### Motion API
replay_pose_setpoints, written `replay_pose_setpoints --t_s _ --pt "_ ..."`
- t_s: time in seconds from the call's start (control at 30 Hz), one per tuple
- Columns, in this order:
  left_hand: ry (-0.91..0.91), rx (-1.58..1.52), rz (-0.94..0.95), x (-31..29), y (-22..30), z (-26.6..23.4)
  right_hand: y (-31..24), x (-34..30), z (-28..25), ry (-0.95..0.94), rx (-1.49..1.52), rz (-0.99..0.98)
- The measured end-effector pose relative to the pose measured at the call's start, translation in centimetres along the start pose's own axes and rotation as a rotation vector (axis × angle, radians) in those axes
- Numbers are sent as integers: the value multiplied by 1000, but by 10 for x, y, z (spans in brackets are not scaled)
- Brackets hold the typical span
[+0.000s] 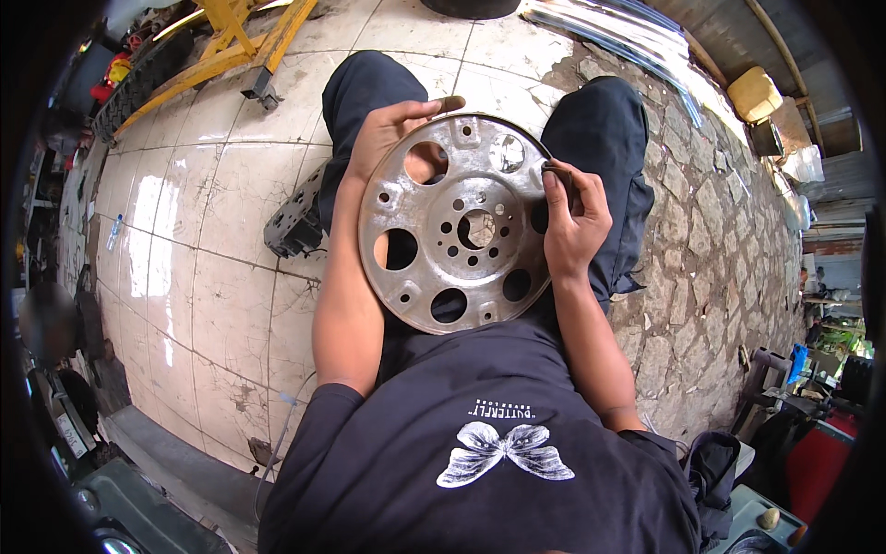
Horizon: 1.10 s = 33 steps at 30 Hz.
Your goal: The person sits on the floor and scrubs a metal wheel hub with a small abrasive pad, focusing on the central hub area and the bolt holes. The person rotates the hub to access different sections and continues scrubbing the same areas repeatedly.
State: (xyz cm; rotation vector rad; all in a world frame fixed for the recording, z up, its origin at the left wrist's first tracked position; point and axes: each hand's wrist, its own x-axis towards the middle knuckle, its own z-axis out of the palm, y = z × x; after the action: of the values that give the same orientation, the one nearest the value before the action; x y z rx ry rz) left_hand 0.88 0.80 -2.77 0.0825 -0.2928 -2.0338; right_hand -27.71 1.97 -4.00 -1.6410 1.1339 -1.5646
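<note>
A round steel flexplate (432, 196) stands tilted over my lap, its face toward me. It has large round holes around it and a ring of small bolt holes about the centre opening. My left hand (399, 129) is closed round its upper left edge; some of that hand shows through the upper left hole. At the upper right rim, my right hand (577, 220) is closed, thumb and fingers pinched on a small dark piece against the plate's edge. What that piece is I cannot make out. The flexplate's back is hidden.
Pale floor tiles (212, 212) lie on the left, rough stone paving (706, 240) on the right. A dark metal part (297, 217) sits beside my left leg. A yellow metal frame (221, 46) stands at the far left. Long metal strips (628, 46) lie far right, near a yellow jerrycan (754, 94).
</note>
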Motion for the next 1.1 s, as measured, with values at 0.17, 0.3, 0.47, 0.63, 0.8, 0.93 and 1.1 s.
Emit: replay_pose_setpoints --t_s 0.17,0.3,0.47,0.63,0.8,0.93,1.1 --pt "36 255 131 -53 -15 26 -12 -5 4 -70 -46 12" --pt "165 209 148 -61 -11 20 -7 -4 6 -75 69 56" --pt "53 308 237 -55 5 54 -7 -3 2 57 356 154" --pt "72 536 495 -16 25 92 -6 4 -2 93 465 218" --pt "367 787 693 48 14 71 14 -2 1 116 462 253" --pt "581 1108 774 106 -24 -17 22 -1 -1 104 356 209" --pt "1023 1565 781 106 -73 -136 28 -2 9 42 294 146"
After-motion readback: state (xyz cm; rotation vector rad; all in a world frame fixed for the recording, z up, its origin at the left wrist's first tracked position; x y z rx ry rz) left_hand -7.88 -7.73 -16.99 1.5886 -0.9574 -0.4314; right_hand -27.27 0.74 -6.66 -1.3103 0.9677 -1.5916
